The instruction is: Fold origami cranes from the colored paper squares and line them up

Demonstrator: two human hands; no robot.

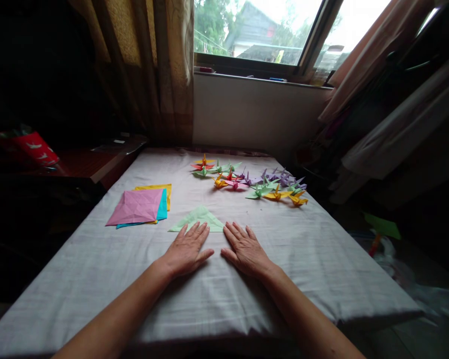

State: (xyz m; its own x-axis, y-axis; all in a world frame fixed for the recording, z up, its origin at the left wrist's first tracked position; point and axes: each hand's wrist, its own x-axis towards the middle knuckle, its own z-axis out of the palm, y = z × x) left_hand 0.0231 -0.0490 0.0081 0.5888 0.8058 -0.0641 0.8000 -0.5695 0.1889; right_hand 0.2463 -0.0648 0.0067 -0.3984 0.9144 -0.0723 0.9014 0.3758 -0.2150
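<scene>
My left hand [187, 249] lies flat on the white tablecloth [322, 259], fingers stretched out, its fingertips touching the lower edge of a pale green paper folded into a triangle [198, 218]. My right hand [245, 249] lies flat beside it, fingers apart, its fingertips just below the triangle's right corner. Neither hand holds anything.
A stack of square papers, pink [136, 207] on top of blue and yellow, lies to the left. Several folded paper cranes [262, 185] in many colours are spread at the far right of the table. Behind are a window [258, 35] and curtains [164, 70].
</scene>
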